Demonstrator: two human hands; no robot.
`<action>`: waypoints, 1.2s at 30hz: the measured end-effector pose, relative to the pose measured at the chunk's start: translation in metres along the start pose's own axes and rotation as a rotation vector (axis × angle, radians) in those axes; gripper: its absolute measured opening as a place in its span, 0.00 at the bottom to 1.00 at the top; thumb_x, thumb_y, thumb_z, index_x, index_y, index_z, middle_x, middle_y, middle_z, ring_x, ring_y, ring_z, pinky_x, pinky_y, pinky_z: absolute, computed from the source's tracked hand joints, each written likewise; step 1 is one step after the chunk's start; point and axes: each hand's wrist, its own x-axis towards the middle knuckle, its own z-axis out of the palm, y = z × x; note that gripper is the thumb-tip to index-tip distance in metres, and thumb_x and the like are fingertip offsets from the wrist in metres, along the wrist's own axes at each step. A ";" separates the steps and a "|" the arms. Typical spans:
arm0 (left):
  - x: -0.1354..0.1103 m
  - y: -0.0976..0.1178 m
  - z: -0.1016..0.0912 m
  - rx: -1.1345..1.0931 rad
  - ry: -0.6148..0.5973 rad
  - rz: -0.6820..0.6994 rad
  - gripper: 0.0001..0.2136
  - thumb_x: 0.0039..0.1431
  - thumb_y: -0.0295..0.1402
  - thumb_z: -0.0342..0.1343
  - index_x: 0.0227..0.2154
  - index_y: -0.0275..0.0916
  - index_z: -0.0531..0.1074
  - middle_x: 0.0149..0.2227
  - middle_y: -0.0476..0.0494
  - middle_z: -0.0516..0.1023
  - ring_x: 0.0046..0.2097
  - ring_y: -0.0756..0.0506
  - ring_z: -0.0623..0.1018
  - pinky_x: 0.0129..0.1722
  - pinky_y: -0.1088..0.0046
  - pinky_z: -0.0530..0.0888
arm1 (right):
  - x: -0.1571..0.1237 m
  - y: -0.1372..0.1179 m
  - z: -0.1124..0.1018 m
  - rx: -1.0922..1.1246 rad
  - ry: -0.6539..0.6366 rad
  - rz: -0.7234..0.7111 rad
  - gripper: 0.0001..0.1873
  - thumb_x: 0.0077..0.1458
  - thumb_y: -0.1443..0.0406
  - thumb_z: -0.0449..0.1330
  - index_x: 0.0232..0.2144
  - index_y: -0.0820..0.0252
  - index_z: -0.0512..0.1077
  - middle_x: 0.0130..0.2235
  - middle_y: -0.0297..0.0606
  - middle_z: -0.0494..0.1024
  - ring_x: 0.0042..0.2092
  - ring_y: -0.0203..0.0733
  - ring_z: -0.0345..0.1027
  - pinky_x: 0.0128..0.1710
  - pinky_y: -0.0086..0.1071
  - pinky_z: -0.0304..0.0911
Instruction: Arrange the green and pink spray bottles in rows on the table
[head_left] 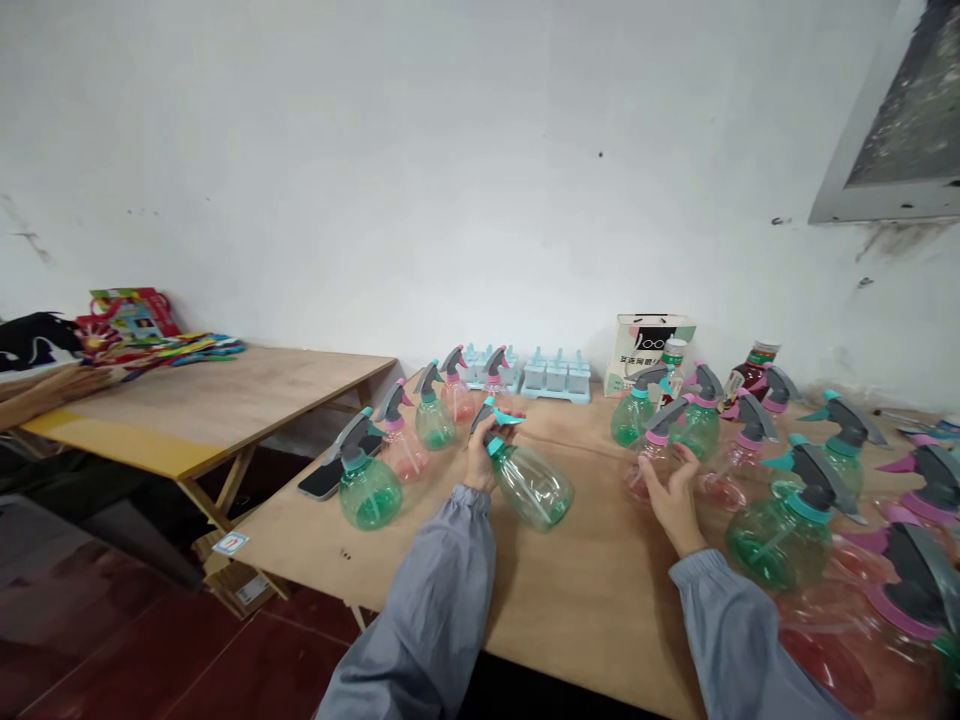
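My left hand (484, 455) is closed around the neck and trigger head of a clear green spray bottle (536, 488) with a turquoise collar. That bottle is tilted, its base pointing down to the right over the table. On the right, my right hand (673, 492) has its thumb and fingers around the body of a pink spray bottle (637, 480) with a grey and pink head; part of the bottle is hidden by the hand. To the left of my left hand stand a green spray bottle (370, 494) and a pink spray bottle (405, 452), among several others.
More spray bottles (780, 540) crowd the table's right side. Along the wall stand light-blue popsicle molds (556, 378), a paper bag (626, 365) and a dark red bottle (750, 375). A phone (321, 481) lies at left. Another person's hands (71, 385) rest on the neighbouring table (217, 405).
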 end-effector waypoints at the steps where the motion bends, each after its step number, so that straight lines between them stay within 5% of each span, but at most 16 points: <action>1: 0.000 0.001 0.000 -0.023 0.009 0.004 0.13 0.41 0.43 0.64 0.27 0.39 0.73 0.26 0.49 0.78 0.33 0.47 0.80 0.35 0.73 0.73 | 0.000 0.001 0.001 0.003 -0.004 0.004 0.43 0.53 0.40 0.61 0.58 0.62 0.55 0.58 0.57 0.62 0.62 0.58 0.59 0.64 0.57 0.53; 5: 0.002 0.006 0.000 -0.063 0.023 0.023 0.13 0.40 0.42 0.65 0.23 0.40 0.70 0.21 0.52 0.72 0.34 0.45 0.81 0.35 0.72 0.74 | -0.001 0.004 0.004 0.017 -0.009 -0.006 0.46 0.50 0.38 0.62 0.58 0.60 0.54 0.59 0.55 0.62 0.62 0.58 0.59 0.64 0.57 0.53; 20: -0.006 0.012 0.000 0.008 -0.178 0.007 0.17 0.42 0.48 0.66 0.29 0.40 0.75 0.30 0.46 0.80 0.39 0.43 0.82 0.36 0.72 0.75 | -0.004 0.010 0.009 0.006 -0.089 -0.062 0.46 0.51 0.40 0.63 0.60 0.62 0.55 0.57 0.55 0.64 0.60 0.58 0.62 0.62 0.57 0.57; 26: -0.005 0.014 -0.003 0.064 -0.215 0.046 0.15 0.45 0.46 0.65 0.22 0.40 0.72 0.22 0.49 0.72 0.35 0.44 0.81 0.36 0.71 0.76 | -0.004 0.013 0.010 0.024 -0.120 -0.048 0.46 0.51 0.40 0.63 0.60 0.61 0.55 0.58 0.55 0.64 0.60 0.58 0.62 0.62 0.58 0.57; 32: -0.006 0.014 -0.003 0.102 -0.171 0.104 0.14 0.44 0.45 0.64 0.25 0.41 0.73 0.26 0.48 0.77 0.33 0.45 0.80 0.34 0.71 0.76 | -0.004 0.014 0.010 0.027 -0.131 -0.045 0.45 0.51 0.40 0.63 0.59 0.61 0.55 0.57 0.55 0.64 0.60 0.58 0.62 0.62 0.58 0.57; 36: -0.005 0.013 -0.009 0.315 -0.071 0.205 0.15 0.49 0.48 0.61 0.23 0.41 0.73 0.23 0.48 0.74 0.30 0.46 0.78 0.32 0.71 0.74 | -0.005 0.013 0.010 0.032 -0.133 -0.052 0.44 0.52 0.42 0.64 0.60 0.60 0.55 0.58 0.54 0.64 0.60 0.57 0.62 0.62 0.56 0.59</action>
